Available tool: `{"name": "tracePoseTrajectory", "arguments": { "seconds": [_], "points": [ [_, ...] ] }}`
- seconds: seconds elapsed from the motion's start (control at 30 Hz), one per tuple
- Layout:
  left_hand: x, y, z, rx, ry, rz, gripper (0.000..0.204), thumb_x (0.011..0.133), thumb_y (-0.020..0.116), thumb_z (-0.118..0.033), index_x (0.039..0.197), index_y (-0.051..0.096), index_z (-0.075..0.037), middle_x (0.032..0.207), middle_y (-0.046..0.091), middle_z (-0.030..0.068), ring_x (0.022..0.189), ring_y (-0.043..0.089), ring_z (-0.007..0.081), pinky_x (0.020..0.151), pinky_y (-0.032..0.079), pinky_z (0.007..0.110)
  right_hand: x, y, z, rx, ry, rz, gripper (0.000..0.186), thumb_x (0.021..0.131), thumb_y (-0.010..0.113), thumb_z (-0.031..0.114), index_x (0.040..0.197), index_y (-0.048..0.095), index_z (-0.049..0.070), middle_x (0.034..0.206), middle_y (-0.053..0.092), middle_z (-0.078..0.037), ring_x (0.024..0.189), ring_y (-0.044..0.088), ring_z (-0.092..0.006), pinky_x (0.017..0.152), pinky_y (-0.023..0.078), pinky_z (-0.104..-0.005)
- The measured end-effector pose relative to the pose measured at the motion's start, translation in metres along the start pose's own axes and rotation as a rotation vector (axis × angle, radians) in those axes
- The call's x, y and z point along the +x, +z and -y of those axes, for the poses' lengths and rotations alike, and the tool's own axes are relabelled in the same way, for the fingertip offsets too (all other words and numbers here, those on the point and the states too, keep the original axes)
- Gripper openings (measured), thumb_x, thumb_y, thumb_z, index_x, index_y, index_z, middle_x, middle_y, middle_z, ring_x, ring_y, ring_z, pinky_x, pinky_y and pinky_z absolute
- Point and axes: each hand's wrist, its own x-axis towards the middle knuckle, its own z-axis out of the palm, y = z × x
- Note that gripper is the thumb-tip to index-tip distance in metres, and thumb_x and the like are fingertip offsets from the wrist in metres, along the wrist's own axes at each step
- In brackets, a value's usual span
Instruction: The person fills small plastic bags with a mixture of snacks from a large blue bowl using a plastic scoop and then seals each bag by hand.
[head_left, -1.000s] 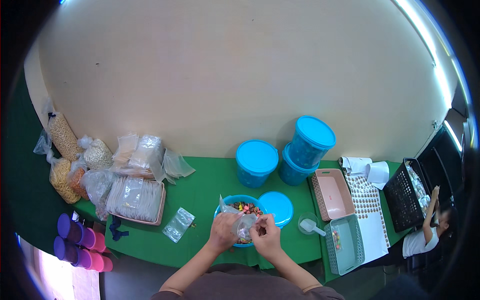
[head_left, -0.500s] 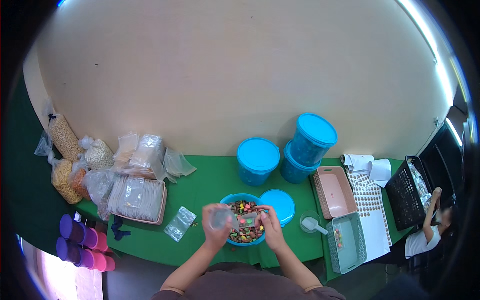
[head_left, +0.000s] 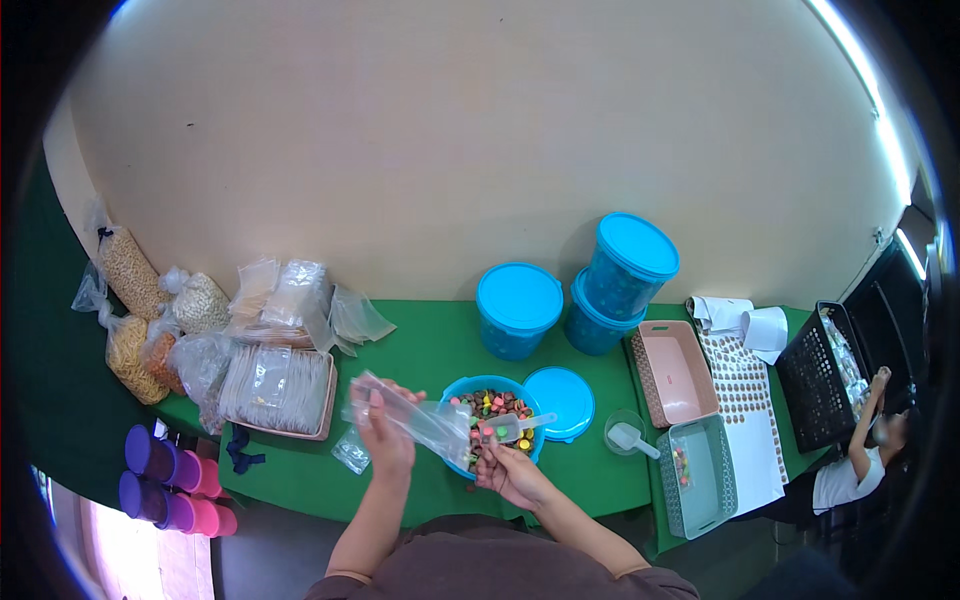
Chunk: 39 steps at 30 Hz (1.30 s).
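My left hand (head_left: 388,435) is closed on a clear plastic bag (head_left: 436,424), which stretches toward the right over the blue tub (head_left: 457,388). At the bag's far end my right hand (head_left: 518,476) has its fingers drawn together, pinching the edge. Colourful candies (head_left: 490,402) in brown, pink, yellow and green fill the tub. On them rests a clear scoop (head_left: 505,430) with some candies in it, its handle pointing right, close to my right fingertips. Partly behind my left forearm, another small clear bag (head_left: 351,452) lies on the green cloth.
A blue lid (head_left: 560,402) lies beside the tub; lidded blue tubs (head_left: 519,310) stand behind. To the right are a cup with a white scoop (head_left: 627,438), a pink basket (head_left: 675,365) and a grey-green basket (head_left: 700,500). Packed bags (head_left: 270,385) sit left. Another person (head_left: 850,480) is far right.
The scoop has left my right hand and now rests on the candies. My left hand has moved left and up, tilting the bag, while my right hand has come to the bag's edge.
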Motion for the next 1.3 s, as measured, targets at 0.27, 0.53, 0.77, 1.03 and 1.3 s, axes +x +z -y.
{"name": "tracePoseTrajectory", "arguments": {
  "seconds": [0.27, 0.53, 0.77, 1.03, 1.3],
  "points": [
    [-0.025, -0.003, 0.005, 0.141, 0.039, 0.165, 0.05, 0.089, 0.066, -0.037, 0.123, 0.039, -0.012, 0.1, 0.05, 0.0067, 0.088, 0.057, 0.0203, 0.089, 0.051, 0.049, 0.003, 0.045, -0.003, -0.3, 0.163, -0.053, 0.033, 0.102, 0.05, 0.034, 0.103, 0.062, 0.003, 0.084, 0.065, -0.005, 0.078, 0.063, -0.0158, 0.072, 0.051, -0.0292],
    [-0.002, -0.035, -0.041, 0.36, 0.298, -0.129, 0.029, 0.095, 0.06, -0.022, 0.115, 0.045, -0.008, 0.094, 0.055, 0.008, 0.085, 0.059, 0.0189, 0.083, 0.054, 0.042, -0.005, 0.019, 0.047, -2.031, -0.592, -0.64, 0.021, 0.089, 0.066, 0.021, 0.103, 0.066, 0.006, 0.103, 0.061, -0.013, 0.1, 0.056, -0.0287, 0.083, 0.045, -0.0404],
    [-0.008, -0.051, -0.032, 0.589, 0.191, -0.072, 0.027, 0.093, 0.063, -0.012, 0.115, 0.05, -0.005, 0.097, 0.06, 0.0086, 0.09, 0.061, 0.016, 0.083, 0.052, 0.033, -0.011, -0.022, 0.055, -2.357, -0.532, -0.509, 0.029, 0.081, 0.068, 0.015, 0.108, 0.061, 0.007, 0.109, 0.061, -0.015, 0.102, 0.058, -0.0314, 0.082, 0.045, -0.0442],
    [-0.013, -0.059, -0.019, 0.978, -0.037, 0.152, 0.046, 0.082, 0.074, -0.011, 0.121, 0.051, -0.008, 0.098, 0.061, 0.0065, 0.095, 0.059, 0.0159, 0.087, 0.047, 0.03, -0.017, 0.019, 0.093, -2.502, -0.385, -0.506, 0.01, 0.076, 0.063, 0.006, 0.084, 0.06, 0.003, 0.073, 0.064, -0.011, 0.07, 0.066, -0.0278, 0.062, 0.05, -0.0397],
    [-0.016, -0.051, -0.012, 0.998, -0.113, 0.24, 0.05, 0.08, 0.076, -0.014, 0.123, 0.051, -0.008, 0.1, 0.062, 0.0092, 0.097, 0.061, 0.0181, 0.087, 0.048, 0.033, 0.011, -0.011, 0.073, -2.769, -0.272, -0.622, 0.006, 0.074, 0.065, 0.011, 0.076, 0.061, 0.007, 0.072, 0.065, -0.009, 0.064, 0.066, -0.0229, 0.061, 0.049, -0.0355]
  ]
}}
